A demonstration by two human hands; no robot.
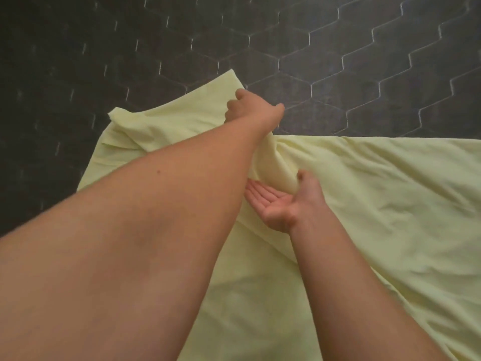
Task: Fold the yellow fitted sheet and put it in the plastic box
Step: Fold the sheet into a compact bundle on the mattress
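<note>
The yellow fitted sheet (377, 204) lies spread over a dark quilted surface (338, 61). The left grip (251, 108), fingers curled, holds up a bunched fold near the sheet's far edge. The right grip (279, 207) lies palm-up, fingers straight, under the hanging fold, thumb touching the cloth.

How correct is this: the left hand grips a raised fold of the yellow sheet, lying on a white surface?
The surface is dark, not white; the head view shows it. The left hand does grip a raised fold of the yellow sheet.
</note>
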